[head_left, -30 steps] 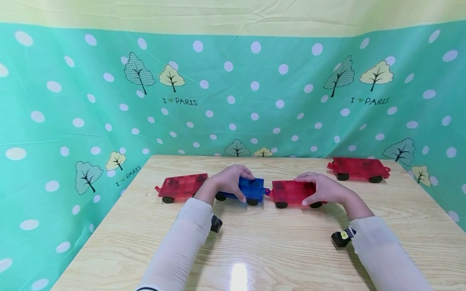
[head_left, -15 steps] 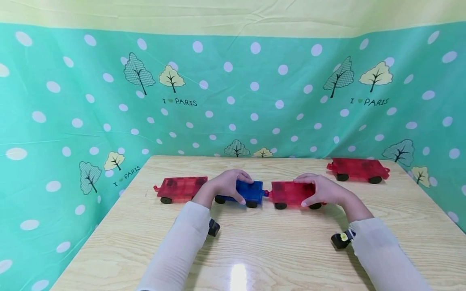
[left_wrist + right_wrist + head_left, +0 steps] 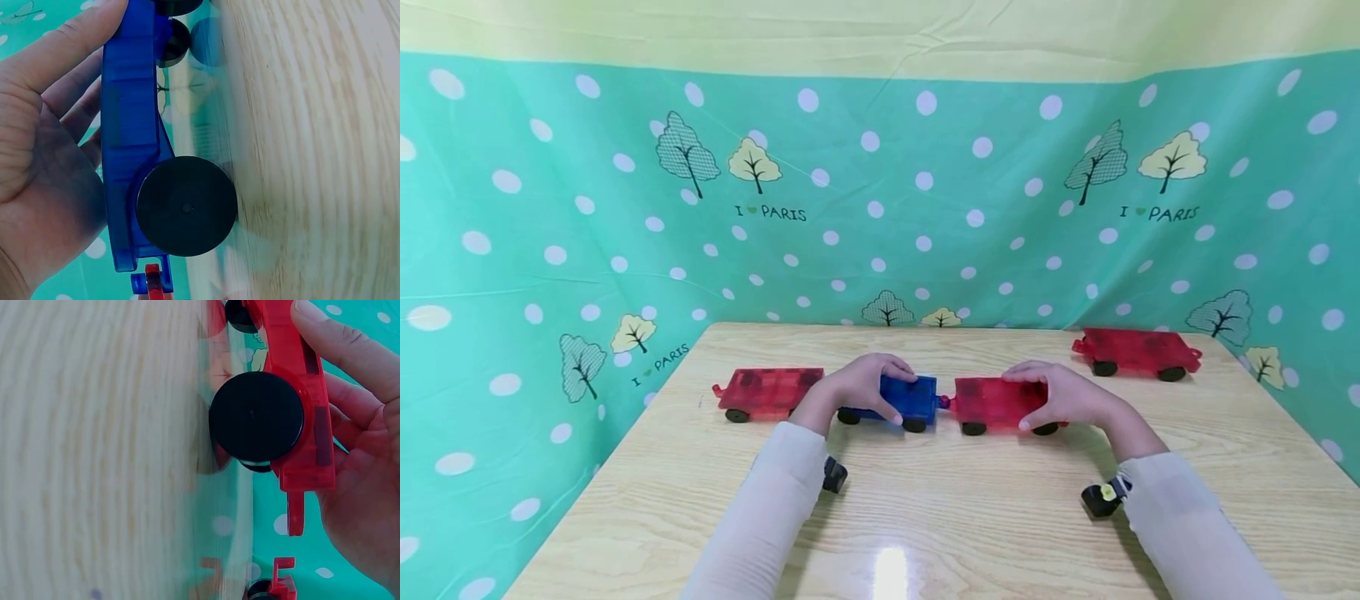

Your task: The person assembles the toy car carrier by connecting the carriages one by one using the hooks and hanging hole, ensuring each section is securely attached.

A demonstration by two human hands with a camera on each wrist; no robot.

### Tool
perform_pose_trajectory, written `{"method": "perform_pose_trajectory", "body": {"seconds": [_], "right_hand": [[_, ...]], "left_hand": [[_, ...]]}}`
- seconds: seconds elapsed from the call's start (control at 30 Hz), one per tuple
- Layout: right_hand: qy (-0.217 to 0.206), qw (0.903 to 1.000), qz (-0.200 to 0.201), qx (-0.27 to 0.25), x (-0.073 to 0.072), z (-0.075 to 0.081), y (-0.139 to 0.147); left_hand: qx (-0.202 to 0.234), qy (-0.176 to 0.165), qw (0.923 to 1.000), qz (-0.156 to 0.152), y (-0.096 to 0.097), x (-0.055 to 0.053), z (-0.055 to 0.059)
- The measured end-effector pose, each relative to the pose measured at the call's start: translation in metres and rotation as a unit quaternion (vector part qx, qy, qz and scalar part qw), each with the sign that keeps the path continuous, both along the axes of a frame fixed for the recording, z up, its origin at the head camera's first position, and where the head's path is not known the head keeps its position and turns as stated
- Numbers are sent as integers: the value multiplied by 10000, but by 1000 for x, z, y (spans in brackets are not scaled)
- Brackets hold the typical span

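L hand gripping blue car, R hand gripping adj. red car; uneven pull/twist might part coupling b/w them.

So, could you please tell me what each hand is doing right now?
Left hand: holding the blue car.
Right hand: holding the middle red car.

Left hand curled; right hand likewise

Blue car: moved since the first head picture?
Yes: the blue car, gripped by the left hand, has shifted slightly to the person's left, judged against the printed grey tree behind it.
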State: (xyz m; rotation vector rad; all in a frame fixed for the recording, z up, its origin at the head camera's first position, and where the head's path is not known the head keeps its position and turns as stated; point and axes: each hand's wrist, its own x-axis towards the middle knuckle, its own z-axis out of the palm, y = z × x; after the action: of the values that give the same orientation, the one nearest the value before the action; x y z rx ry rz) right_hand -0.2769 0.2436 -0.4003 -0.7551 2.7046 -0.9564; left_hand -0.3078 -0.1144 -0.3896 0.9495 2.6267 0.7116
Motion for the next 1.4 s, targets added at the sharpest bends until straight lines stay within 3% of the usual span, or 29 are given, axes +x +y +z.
{"method": "perform_pose_trajectory", "body": {"seconds": [0.53,0.93,1.4], "right_hand": [[550,9978,-239,-276,7,0,13],[605,9939,-614,-689,21,6,33],[992,9860,-1087,-783,35,18,52]], "left_hand": [[124,-48,9996,249,-12,3,-2],[101,-75,9996,239,-11,3,0],[177,-79,9997,177,-10,0,-2]]}}
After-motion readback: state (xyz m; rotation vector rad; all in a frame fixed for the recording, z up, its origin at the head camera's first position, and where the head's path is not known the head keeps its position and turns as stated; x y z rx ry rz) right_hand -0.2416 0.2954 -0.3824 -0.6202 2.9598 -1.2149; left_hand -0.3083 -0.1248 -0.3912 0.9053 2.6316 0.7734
